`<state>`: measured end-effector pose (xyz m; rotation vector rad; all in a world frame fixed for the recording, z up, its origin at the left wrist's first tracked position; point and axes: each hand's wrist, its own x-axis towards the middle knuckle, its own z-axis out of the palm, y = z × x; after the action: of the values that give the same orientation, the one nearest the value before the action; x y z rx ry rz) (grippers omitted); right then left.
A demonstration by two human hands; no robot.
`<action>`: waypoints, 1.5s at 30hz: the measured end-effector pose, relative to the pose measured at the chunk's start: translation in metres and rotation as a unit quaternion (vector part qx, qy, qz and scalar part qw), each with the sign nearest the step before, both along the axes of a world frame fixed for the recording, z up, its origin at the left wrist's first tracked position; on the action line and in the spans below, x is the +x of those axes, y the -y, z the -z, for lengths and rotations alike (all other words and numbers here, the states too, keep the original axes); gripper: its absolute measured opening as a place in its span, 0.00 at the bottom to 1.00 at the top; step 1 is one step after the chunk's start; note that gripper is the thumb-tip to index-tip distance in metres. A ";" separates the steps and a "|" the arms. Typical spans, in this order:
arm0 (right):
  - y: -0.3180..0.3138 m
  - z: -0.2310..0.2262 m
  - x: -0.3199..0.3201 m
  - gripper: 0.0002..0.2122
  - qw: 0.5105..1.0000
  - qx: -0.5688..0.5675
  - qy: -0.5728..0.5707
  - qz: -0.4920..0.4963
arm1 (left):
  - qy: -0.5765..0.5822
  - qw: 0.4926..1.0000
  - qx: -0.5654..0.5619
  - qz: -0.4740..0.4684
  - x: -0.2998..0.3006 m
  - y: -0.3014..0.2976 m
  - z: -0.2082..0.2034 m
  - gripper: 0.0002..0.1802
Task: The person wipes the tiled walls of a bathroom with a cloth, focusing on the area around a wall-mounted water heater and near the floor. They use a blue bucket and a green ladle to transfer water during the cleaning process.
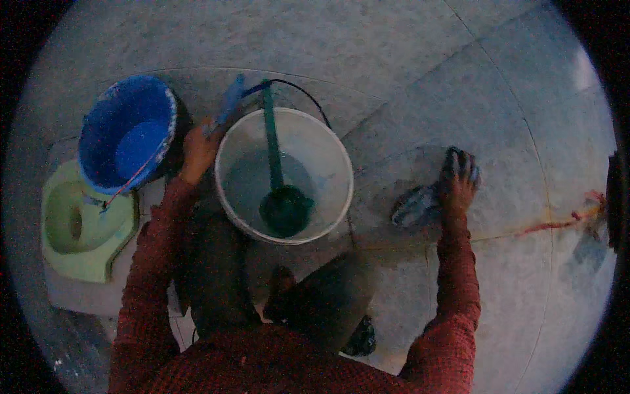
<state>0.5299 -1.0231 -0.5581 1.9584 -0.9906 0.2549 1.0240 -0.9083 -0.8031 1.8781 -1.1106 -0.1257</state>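
Note:
My left hand (201, 152) is closed round a slim blue object (231, 98), perhaps a handle, beside the left rim of a white bucket (350, 180); dim light hides its kind. Inside that bucket is some cloudy water, and a green long-handled dipper (286, 211) leans there with its cup low and its handle over the far rim. Over on the right, my right hand (459, 184) presses on the floor with bent fingers, gripping a crumpled dark grey cloth (417, 205) that spreads out to the left of it.
A blue bucket (126, 118) with a whitish-stained rim stands at the left, tilted in view. Next to it lies a pale green squat toilet pan (92, 262) on a raised slab. Reddish-yellow stains (551, 225) run along the floor at right. A dark bundle (359, 338) lies near my feet.

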 end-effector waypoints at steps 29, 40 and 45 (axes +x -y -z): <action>0.117 0.081 0.006 0.24 0.954 0.241 -0.114 0.133 | -0.087 0.984 0.000 -0.153 -0.086 -0.071 -0.026 0.20; 0.177 0.186 -0.032 0.17 0.963 0.217 -0.136 0.080 | -0.122 0.984 -0.073 -0.102 -0.104 -0.074 -0.062 0.19; 0.155 0.090 0.017 0.20 0.953 0.250 -0.137 0.099 | -0.136 0.986 -0.087 -0.051 -0.091 -0.082 -0.062 0.19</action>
<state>0.5470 -1.1786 -0.6480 2.2393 -1.1304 -0.4113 0.9331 -0.8261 -0.7411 1.7005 -0.8111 -0.2127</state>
